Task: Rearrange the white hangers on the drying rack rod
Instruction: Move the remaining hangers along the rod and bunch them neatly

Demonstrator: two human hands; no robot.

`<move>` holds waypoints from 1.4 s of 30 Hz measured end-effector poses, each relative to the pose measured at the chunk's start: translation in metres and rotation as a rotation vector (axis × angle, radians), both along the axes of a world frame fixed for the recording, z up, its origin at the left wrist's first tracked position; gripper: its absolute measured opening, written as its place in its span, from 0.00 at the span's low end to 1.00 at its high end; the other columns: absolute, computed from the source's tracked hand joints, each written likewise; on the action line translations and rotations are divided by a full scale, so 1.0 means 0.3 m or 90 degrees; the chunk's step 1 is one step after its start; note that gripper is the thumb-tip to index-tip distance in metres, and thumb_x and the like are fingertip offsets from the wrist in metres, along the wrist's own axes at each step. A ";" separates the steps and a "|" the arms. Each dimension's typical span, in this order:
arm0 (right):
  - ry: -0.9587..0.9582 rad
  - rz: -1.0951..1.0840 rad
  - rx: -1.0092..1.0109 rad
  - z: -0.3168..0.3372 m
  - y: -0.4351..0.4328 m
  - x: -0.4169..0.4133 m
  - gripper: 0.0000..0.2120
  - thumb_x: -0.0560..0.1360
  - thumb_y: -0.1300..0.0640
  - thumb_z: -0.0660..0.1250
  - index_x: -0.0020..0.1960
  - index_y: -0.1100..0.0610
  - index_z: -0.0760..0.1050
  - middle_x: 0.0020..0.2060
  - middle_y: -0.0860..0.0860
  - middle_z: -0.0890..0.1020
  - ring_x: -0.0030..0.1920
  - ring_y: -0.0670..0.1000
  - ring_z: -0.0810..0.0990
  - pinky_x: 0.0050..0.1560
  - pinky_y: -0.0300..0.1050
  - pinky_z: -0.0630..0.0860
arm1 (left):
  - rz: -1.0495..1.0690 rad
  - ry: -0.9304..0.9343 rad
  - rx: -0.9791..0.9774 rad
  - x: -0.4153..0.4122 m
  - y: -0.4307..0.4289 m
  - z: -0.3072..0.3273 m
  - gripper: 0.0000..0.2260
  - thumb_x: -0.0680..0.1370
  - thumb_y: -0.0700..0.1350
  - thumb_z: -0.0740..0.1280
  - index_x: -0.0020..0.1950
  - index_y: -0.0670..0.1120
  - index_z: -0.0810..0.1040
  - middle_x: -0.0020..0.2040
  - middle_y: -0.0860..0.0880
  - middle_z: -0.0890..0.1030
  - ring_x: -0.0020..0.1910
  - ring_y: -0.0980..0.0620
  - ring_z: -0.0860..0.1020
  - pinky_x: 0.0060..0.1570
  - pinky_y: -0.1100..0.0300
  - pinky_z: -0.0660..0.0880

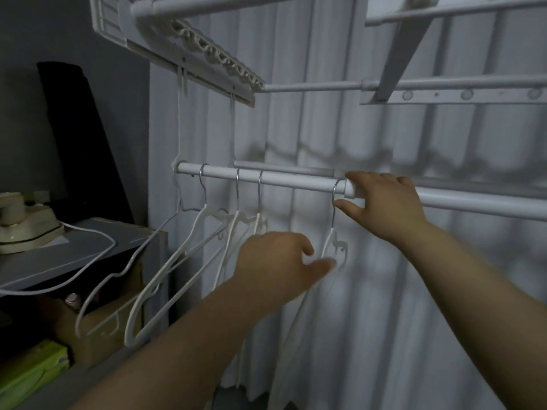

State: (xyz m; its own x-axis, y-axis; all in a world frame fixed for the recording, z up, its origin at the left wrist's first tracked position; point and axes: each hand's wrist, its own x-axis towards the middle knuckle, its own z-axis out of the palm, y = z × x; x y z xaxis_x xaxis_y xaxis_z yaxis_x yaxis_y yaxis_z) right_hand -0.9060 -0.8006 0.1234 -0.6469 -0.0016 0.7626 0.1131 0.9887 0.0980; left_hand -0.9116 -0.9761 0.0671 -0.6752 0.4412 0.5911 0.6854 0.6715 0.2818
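A white drying rack rod (296,181) runs left to right at mid height. Several white hangers (189,255) with metal hooks hang bunched near its left end. One more white hanger (334,232) hangs apart, further right, beside a collar on the rod. My right hand (384,202) lies over the rod at that collar, fingers on top and thumb underneath, the thumb tip touching this hanger's hook. My left hand (278,261) is lower, fingers loosely bent, its thumb reaching to the hanger's left shoulder; a gap shows between thumb and forefinger.
White pleated curtain (414,291) hangs close behind the rod. Upper rack bars and a notched arm (213,51) cross overhead. At the left a grey shelf (88,247) carries an iron (23,226) with a trailing white cord. Below it are a cardboard box and a green packet (32,368).
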 end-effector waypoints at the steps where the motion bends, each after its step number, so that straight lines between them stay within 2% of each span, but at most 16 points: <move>1: -0.001 0.001 0.003 -0.001 0.002 0.002 0.25 0.73 0.43 0.62 0.66 0.54 0.67 0.59 0.55 0.77 0.59 0.58 0.73 0.58 0.49 0.60 | 0.023 -0.003 -0.082 0.005 0.021 -0.004 0.22 0.72 0.65 0.60 0.56 0.51 0.77 0.48 0.53 0.81 0.48 0.53 0.78 0.48 0.60 0.69; 3: 0.000 0.006 0.009 -0.006 0.007 0.007 0.26 0.73 0.43 0.62 0.67 0.54 0.66 0.60 0.54 0.77 0.60 0.57 0.72 0.58 0.48 0.59 | 0.059 -0.004 -0.182 0.006 0.053 -0.018 0.25 0.72 0.65 0.60 0.56 0.48 0.76 0.52 0.50 0.81 0.53 0.50 0.78 0.52 0.57 0.69; 5: 0.005 0.010 0.011 -0.009 0.011 0.012 0.26 0.73 0.43 0.62 0.68 0.53 0.66 0.61 0.54 0.76 0.61 0.57 0.72 0.59 0.47 0.58 | 0.064 -0.015 -0.220 0.008 0.072 -0.033 0.22 0.73 0.62 0.61 0.55 0.46 0.76 0.53 0.47 0.80 0.53 0.48 0.78 0.48 0.58 0.69; 10: 0.016 0.013 0.019 -0.010 0.018 0.017 0.26 0.73 0.44 0.62 0.68 0.53 0.65 0.61 0.53 0.76 0.62 0.56 0.71 0.59 0.46 0.57 | 0.044 -0.091 -0.173 0.000 0.091 -0.065 0.11 0.76 0.49 0.60 0.37 0.45 0.73 0.42 0.46 0.80 0.47 0.47 0.79 0.39 0.62 0.67; 11: 0.020 0.011 0.022 -0.012 0.022 0.016 0.26 0.73 0.44 0.62 0.68 0.53 0.65 0.61 0.53 0.76 0.62 0.56 0.71 0.59 0.46 0.56 | 0.043 -0.100 -0.152 -0.008 0.087 -0.072 0.11 0.77 0.48 0.60 0.38 0.45 0.74 0.44 0.47 0.81 0.44 0.48 0.79 0.38 0.62 0.67; 13: 0.029 0.005 0.027 -0.015 0.029 0.015 0.25 0.73 0.45 0.62 0.68 0.54 0.66 0.61 0.53 0.76 0.62 0.56 0.71 0.58 0.46 0.56 | 0.039 -0.106 -0.110 -0.017 0.074 -0.085 0.11 0.77 0.47 0.59 0.50 0.44 0.78 0.49 0.47 0.82 0.39 0.51 0.77 0.39 0.62 0.70; 15: 0.039 0.002 0.026 -0.016 0.034 0.016 0.25 0.73 0.46 0.63 0.67 0.54 0.67 0.61 0.54 0.76 0.61 0.57 0.72 0.58 0.46 0.56 | 0.049 -0.094 -0.093 -0.020 0.062 -0.093 0.13 0.77 0.46 0.58 0.56 0.44 0.77 0.49 0.49 0.81 0.41 0.50 0.78 0.40 0.63 0.69; 19: 0.046 -0.003 0.028 -0.015 0.042 0.016 0.24 0.73 0.46 0.63 0.66 0.55 0.68 0.60 0.54 0.77 0.60 0.57 0.73 0.56 0.46 0.56 | 0.095 -0.070 -0.095 -0.026 0.057 -0.099 0.12 0.77 0.43 0.58 0.55 0.43 0.77 0.52 0.46 0.80 0.51 0.47 0.78 0.42 0.63 0.66; 26: 0.050 -0.006 0.030 -0.014 0.052 0.034 0.24 0.73 0.46 0.63 0.67 0.54 0.68 0.60 0.54 0.77 0.59 0.58 0.73 0.56 0.46 0.56 | 0.127 -0.095 -0.111 -0.031 0.064 -0.097 0.08 0.77 0.43 0.58 0.44 0.43 0.75 0.52 0.44 0.80 0.51 0.46 0.78 0.43 0.63 0.68; 30: 0.035 0.002 0.023 -0.012 0.055 0.039 0.24 0.73 0.47 0.63 0.67 0.54 0.67 0.61 0.54 0.77 0.60 0.57 0.73 0.57 0.46 0.57 | 0.116 -0.080 -0.121 -0.013 0.041 -0.080 0.21 0.77 0.58 0.57 0.65 0.47 0.68 0.60 0.47 0.77 0.59 0.47 0.75 0.57 0.55 0.71; 33: 0.053 0.018 -0.011 -0.020 0.045 0.039 0.23 0.73 0.50 0.65 0.65 0.57 0.70 0.60 0.56 0.77 0.60 0.58 0.73 0.59 0.46 0.58 | 0.098 -0.023 0.046 0.001 -0.033 -0.051 0.19 0.77 0.59 0.56 0.65 0.54 0.69 0.52 0.52 0.80 0.53 0.51 0.78 0.54 0.58 0.73; 35: 0.130 0.063 -0.062 -0.041 0.014 0.044 0.19 0.72 0.55 0.66 0.60 0.62 0.74 0.56 0.60 0.78 0.58 0.62 0.74 0.60 0.50 0.63 | 0.090 0.059 0.219 0.002 -0.112 -0.046 0.15 0.76 0.55 0.59 0.60 0.54 0.74 0.41 0.59 0.76 0.45 0.54 0.75 0.45 0.61 0.71; 36: 0.180 0.094 -0.087 -0.056 -0.013 0.047 0.18 0.70 0.56 0.65 0.56 0.64 0.75 0.54 0.62 0.79 0.56 0.63 0.75 0.59 0.51 0.66 | 0.093 0.088 0.280 -0.002 -0.156 -0.053 0.13 0.76 0.52 0.61 0.58 0.53 0.76 0.40 0.62 0.73 0.45 0.55 0.73 0.43 0.61 0.68; 37: 0.220 0.125 -0.106 -0.076 -0.046 0.049 0.16 0.69 0.57 0.63 0.53 0.66 0.76 0.50 0.63 0.80 0.52 0.65 0.77 0.56 0.50 0.67 | 0.101 0.098 0.313 -0.007 -0.197 -0.064 0.13 0.75 0.50 0.63 0.58 0.51 0.77 0.43 0.62 0.73 0.48 0.55 0.71 0.45 0.62 0.66; 39: 0.232 0.175 -0.173 -0.125 -0.125 0.039 0.14 0.69 0.58 0.64 0.49 0.66 0.76 0.46 0.64 0.79 0.47 0.65 0.77 0.50 0.45 0.65 | 0.124 0.059 0.319 -0.022 -0.262 -0.096 0.14 0.75 0.47 0.65 0.59 0.49 0.76 0.53 0.53 0.76 0.53 0.54 0.71 0.49 0.62 0.65; 42: 0.114 0.214 -0.383 -0.205 -0.231 0.000 0.17 0.71 0.55 0.68 0.56 0.64 0.71 0.52 0.58 0.75 0.53 0.59 0.74 0.51 0.42 0.66 | 0.129 -0.079 0.298 -0.051 -0.325 -0.149 0.16 0.75 0.46 0.65 0.62 0.49 0.74 0.58 0.48 0.75 0.49 0.53 0.72 0.48 0.63 0.67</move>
State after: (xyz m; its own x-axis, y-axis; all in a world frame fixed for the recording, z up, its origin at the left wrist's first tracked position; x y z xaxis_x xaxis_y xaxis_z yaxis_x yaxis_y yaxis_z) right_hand -0.9059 -0.8701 0.0619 -0.5495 0.2756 0.7888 -0.2448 0.8495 -0.4673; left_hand -0.9268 -1.0735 0.0224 -0.7974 0.0015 0.6035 0.4967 0.5696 0.6549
